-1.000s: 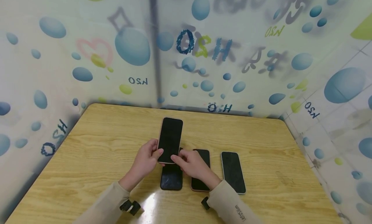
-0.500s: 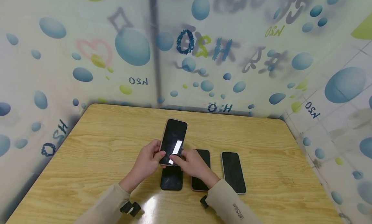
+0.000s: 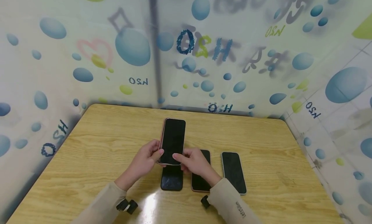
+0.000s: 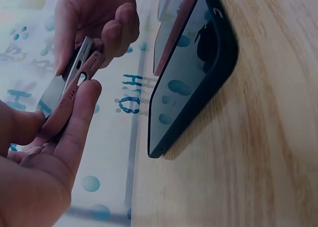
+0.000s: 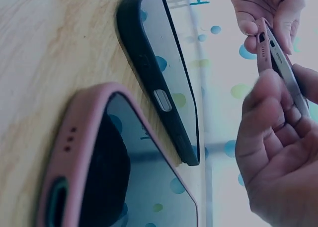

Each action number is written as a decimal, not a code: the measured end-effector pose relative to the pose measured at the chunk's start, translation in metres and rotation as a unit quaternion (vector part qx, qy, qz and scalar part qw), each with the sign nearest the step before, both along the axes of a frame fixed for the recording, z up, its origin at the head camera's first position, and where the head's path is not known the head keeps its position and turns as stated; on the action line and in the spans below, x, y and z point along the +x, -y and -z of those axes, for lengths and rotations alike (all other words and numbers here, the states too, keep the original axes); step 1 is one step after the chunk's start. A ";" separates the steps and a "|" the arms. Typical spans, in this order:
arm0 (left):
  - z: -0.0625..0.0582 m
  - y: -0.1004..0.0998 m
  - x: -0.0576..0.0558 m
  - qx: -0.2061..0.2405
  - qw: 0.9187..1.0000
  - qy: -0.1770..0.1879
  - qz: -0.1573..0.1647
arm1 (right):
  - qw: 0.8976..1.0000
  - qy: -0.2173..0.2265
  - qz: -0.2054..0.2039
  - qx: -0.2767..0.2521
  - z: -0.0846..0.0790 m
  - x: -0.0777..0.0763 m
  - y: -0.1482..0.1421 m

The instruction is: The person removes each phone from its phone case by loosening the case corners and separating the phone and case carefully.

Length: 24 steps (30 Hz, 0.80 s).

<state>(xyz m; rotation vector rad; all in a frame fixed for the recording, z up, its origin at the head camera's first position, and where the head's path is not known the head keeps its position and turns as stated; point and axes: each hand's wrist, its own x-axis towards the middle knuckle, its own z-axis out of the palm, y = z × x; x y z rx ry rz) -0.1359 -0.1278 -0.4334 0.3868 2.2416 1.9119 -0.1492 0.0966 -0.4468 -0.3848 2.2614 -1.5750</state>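
Both hands hold a black-screened smartphone (image 3: 173,140) above the table. Its silver edge (image 5: 287,73) stands partly out of a pink phone case (image 4: 60,110), with a gap between them at the bottom end. My left hand (image 3: 146,157) grips phone and case from the left side, thumb on the front edge. At the lower right corner, my right hand (image 3: 196,162) pinches the phone, its thumb over the screen. Under the held phone lies a phone in a dark case (image 3: 171,178), face up and partly hidden.
Right of it lie a phone in a pink case (image 3: 200,182), partly under my right hand, and a pale-edged phone (image 3: 233,172). The wooden table (image 3: 116,130) meets a patterned wall covering (image 3: 186,78) at its back edge.
The held phone tilted right and then came back a little to the left. A pink case edge now shows along its left side, apart from the phone. Both hands keep their hold.
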 end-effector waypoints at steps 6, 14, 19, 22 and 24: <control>0.000 0.003 -0.001 -0.003 1.000 0.002 0.005 | 0.999 0.030 -0.017 -0.011 -0.002 -0.002 -0.004; 0.002 0.004 -0.001 -0.005 1.000 0.026 -0.006 | 0.994 0.047 -0.078 -0.053 -0.003 -0.002 -0.011; 0.003 0.007 0.000 -0.020 1.000 0.016 -0.008 | 0.993 0.056 -0.083 -0.068 -0.001 -0.003 -0.013; 0.004 0.009 -0.001 -0.044 0.999 0.009 -0.018 | 0.993 0.052 -0.078 -0.067 0.000 -0.004 -0.013; 0.005 0.011 -0.001 -0.053 0.998 0.009 -0.021 | 0.994 0.047 -0.074 -0.065 0.000 -0.003 -0.013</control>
